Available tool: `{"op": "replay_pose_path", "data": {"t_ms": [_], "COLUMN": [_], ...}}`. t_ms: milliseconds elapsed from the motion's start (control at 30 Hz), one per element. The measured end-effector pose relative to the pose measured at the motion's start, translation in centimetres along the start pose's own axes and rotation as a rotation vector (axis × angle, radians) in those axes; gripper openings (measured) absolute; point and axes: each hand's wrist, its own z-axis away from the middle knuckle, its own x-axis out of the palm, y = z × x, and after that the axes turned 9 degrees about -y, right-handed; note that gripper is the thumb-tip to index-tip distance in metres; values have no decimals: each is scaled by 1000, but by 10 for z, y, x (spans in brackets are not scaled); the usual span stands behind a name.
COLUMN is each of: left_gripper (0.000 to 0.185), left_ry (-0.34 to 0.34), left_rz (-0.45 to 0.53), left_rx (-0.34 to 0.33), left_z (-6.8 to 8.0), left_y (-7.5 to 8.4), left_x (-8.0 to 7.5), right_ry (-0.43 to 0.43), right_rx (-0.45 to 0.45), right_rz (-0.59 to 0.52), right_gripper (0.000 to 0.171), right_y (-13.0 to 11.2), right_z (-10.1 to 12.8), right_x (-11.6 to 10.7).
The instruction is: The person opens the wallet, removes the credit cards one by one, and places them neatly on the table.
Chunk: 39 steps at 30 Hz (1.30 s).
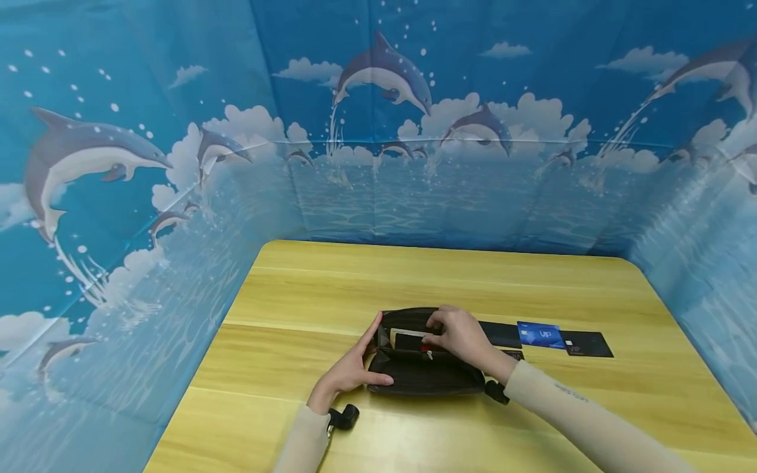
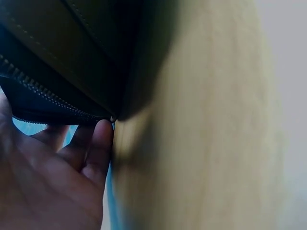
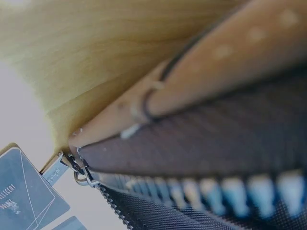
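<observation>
"VIP" is printed on the rightmost black card (image 1: pixel 593 343), and seemingly in stylised letters on the blue card (image 1: pixel 550 339); lettering on the right sleeve (image 1: pixel 582 410) cannot be read.

Looks like a small curtained-off booth rather than an open room. Walled at the back and both sides with blue sheeting (image 1: pixel 369 226), creased and folded, printed with leaping dolphins (image 1: pixel 381 62), white clouds (image 1: pixel 251 131) and rippling water (image 1: pixel 248 190). Fitted with a single yellow wood-grain counter (image 1: pixel 307 295), round-cornered at the far edge and set close against the sheeting. Screened off beyond the counter, so hard to place as part of a home, an office or a studio.
</observation>
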Motion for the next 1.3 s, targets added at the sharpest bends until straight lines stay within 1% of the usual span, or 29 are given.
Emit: {"op": "replay_pose_path", "data": {"t_ms": [100, 200, 333, 433, 500, 733, 833, 900, 1100, 1300], "left_gripper": [117, 116, 116, 116, 116, 113, 113, 113, 112, 112], "left_ry": [13, 25, 24, 17, 10, -26, -33, -29, -22, -50], "left_rz": [-11, -23, -30, -34, -37, -38, -33, -30, -13, -9], "left_rx": [8, 13, -1, -16, -24, -21, -14, -9, -7, -11], "left_z": [1, 2, 4, 5, 6, 11, 12, 13, 13, 11], "left_y": [0, 0, 1, 4, 7, 36, 40, 41, 40, 42], "left_x": [1, 2, 1, 1, 0, -2, -2, -1, 0, 1], "right_ry": [16, 39, 61, 63, 56, 4, -8, -11, -35, -80], "right_rx": [-5, -13, -16, -17, -13, 2, -4, -11, -26, -16], "right_rz": [8, 53, 137, 173, 186, 250, 270, 263, 278, 299], "right_gripper": [20, 24, 31, 35, 37, 43, 44, 44, 45, 47], "right_y": [-1, -3, -4, -5, -6, -9, -9, -9, -9, -8], "right_z": [2, 3, 3, 2, 2, -1, -2, -2, -2, 0], "right_x": [1, 1, 2, 3, 3, -1, -1, -1, -2, -4]}}
